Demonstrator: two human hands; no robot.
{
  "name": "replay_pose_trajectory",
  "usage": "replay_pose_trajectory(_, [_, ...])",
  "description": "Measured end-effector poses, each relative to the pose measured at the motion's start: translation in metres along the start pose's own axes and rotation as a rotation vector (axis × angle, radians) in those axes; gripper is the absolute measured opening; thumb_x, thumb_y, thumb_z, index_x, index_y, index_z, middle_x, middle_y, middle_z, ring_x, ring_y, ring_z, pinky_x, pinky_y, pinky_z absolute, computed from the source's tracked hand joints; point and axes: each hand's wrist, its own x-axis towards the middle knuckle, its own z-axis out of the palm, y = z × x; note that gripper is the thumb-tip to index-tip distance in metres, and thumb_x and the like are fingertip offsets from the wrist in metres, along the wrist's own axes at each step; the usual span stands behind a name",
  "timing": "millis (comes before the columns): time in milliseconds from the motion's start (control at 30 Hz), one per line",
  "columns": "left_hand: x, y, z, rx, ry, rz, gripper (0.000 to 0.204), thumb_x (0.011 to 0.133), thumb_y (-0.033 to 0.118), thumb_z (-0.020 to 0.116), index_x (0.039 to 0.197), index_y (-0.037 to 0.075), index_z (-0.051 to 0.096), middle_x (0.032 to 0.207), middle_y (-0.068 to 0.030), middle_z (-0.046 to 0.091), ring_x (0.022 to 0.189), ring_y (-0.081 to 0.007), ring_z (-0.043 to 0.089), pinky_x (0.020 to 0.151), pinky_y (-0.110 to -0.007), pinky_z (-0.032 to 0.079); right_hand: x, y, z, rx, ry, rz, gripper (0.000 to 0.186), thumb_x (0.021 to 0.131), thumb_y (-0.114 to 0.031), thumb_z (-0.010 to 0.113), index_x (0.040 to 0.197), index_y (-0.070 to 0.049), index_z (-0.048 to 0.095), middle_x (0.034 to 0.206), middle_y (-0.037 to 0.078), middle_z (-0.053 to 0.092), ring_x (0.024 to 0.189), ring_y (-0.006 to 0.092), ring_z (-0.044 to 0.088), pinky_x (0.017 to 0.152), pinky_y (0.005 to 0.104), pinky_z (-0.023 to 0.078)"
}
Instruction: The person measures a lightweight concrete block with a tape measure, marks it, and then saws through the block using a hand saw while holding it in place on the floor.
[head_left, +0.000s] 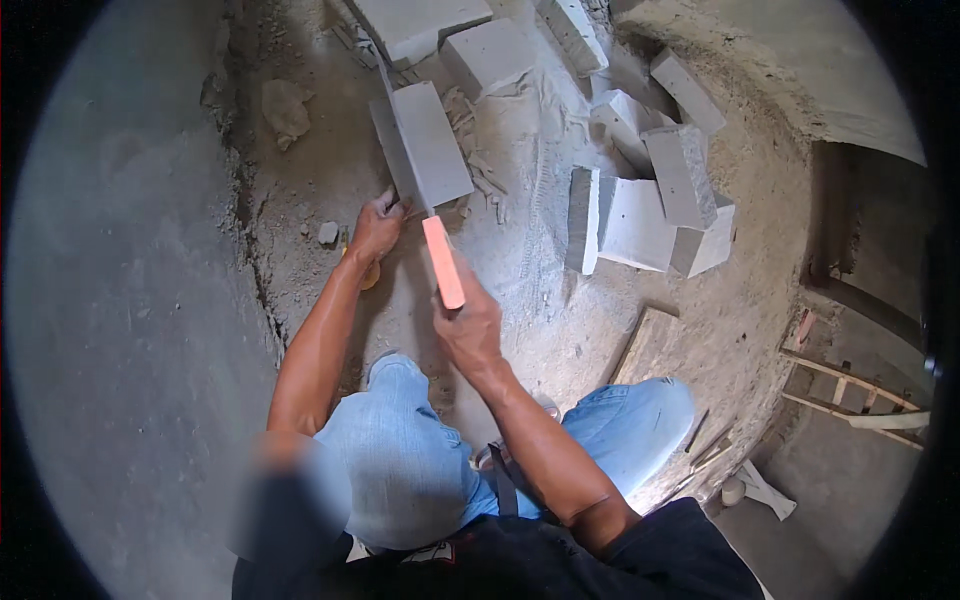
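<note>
My right hand grips the orange handle of a handsaw, whose long blade stands edge-on along a pale grey block. The saw reaches away from me, alongside or into the block; which, I cannot tell. My left hand is at the block's near left corner, fingers curled against it near the blade. A yellow object lies partly hidden under that hand and wrist. My bent knees in jeans are just below both hands.
Several grey blocks are piled at the right, others lie beyond. Rubble lines a rough edge at the left. A plank lies by my right knee. A wooden ladder-like frame sits lower down at the far right.
</note>
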Motion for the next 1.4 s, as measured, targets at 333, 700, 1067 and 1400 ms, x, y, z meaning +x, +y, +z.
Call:
replay_pose_trajectory(333, [0.009, -0.020, 0.009, 0.020, 0.079, 0.006, 0.059, 0.093, 0.029, 0.059, 0.134, -0.011, 0.048, 0.124, -0.0186, 0.063, 0.115, -0.0201, 0.057, 0.099, -0.029, 0.041, 0.007, 0.023, -0.003, 0.082, 0.029, -0.020, 0.045, 0.081, 0.002, 0.061, 0.126, -0.001, 0.055, 0.104, 0.020, 0.064, 0.093, 0.0289, 0.068, 0.081, 0.0342, 0.052])
replay_pose_trajectory(700, [0.003, 0.001, 0.016, 0.017, 0.006, -0.026, 0.064, 0.091, 0.032, 0.057, 0.132, -0.016, 0.045, 0.127, -0.0281, 0.059, 0.119, -0.0261, 0.057, 0.101, -0.032, 0.041, 0.011, 0.033, -0.003, 0.097, 0.024, -0.002, 0.043, 0.082, 0.002, 0.061, 0.124, -0.001, 0.056, 0.103, 0.018, 0.066, 0.094, 0.0267, 0.069, 0.081, 0.0342, 0.052])
replay_pose_trajectory(1067, [0.002, -0.010, 0.017, 0.052, 0.126, 0.104, 0.044, 0.093, 0.028, 0.053, 0.118, -0.008, 0.059, 0.107, -0.0215, 0.069, 0.101, -0.0239, 0.064, 0.089, -0.035, 0.046, 0.017, 0.029, -0.005, 0.128, -0.007, 0.020, 0.047, 0.081, 0.002, 0.062, 0.127, 0.000, 0.055, 0.102, 0.017, 0.067, 0.094, 0.0220, 0.068, 0.083, 0.0312, 0.051])
replay_pose_trajectory(1400, [0.010, -0.035, 0.014, 0.003, 0.162, 0.065, 0.051, 0.092, 0.029, 0.054, 0.124, -0.011, 0.056, 0.106, -0.0236, 0.069, 0.101, -0.0211, 0.064, 0.088, -0.034, 0.047, 0.006, 0.035, 0.008, 0.129, 0.053, -0.072, 0.051, 0.080, 0.005, 0.058, 0.130, -0.002, 0.056, 0.114, 0.018, 0.066, 0.099, 0.0230, 0.067, 0.085, 0.0302, 0.050])
